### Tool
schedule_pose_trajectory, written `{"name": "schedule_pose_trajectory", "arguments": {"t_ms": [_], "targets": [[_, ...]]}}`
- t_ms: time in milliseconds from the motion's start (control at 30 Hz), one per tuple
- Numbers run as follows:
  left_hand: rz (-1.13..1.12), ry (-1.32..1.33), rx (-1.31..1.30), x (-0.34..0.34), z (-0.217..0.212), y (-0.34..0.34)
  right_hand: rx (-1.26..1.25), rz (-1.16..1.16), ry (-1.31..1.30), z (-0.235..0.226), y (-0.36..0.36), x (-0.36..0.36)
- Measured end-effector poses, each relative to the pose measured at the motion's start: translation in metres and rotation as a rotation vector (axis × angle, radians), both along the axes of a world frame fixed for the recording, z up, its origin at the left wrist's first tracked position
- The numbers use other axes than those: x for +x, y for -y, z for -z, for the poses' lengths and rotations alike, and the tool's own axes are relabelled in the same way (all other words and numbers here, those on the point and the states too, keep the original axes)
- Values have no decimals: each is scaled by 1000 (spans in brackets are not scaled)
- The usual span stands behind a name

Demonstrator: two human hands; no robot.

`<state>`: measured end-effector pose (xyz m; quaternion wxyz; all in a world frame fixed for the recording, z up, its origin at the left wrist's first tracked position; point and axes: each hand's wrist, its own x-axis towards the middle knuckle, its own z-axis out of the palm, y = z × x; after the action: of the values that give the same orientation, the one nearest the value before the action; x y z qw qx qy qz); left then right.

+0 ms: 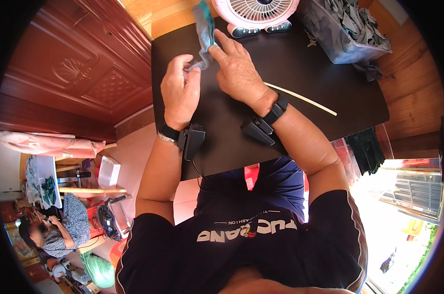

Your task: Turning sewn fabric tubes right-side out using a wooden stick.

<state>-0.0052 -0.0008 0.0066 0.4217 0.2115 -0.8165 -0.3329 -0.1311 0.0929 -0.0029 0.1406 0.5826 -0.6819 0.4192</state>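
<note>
A narrow strip of grey and teal cloth (205,35) is held up over the far left part of the black table (295,127). My left hand (180,88) pinches its lower end between thumb and fingers. My right hand (237,68) is closed on the cloth a little higher, with the fingers along its side. The upper end of the cloth sticks up past my fingers and is slightly blurred. A thin white stick or strip (305,99) lies on the table beside my right wrist.
A pink fan (256,12) stands at the table's far edge. To its right is a clear plastic bin (347,51) heaped with grey cloth pieces. Dark green cloth (366,152) hangs by the right edge. A red door (80,63) is at left; another person (60,230) sits lower left.
</note>
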Motion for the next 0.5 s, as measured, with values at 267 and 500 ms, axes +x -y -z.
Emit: {"name": "schedule_pose_trajectory", "arguments": {"t_ms": [267, 500], "targets": [[190, 51, 37, -8, 11, 4, 92, 66, -233, -1, -2, 13], [251, -235, 147, -17, 18, 1, 98, -213, 87, 8, 2, 17]]}}
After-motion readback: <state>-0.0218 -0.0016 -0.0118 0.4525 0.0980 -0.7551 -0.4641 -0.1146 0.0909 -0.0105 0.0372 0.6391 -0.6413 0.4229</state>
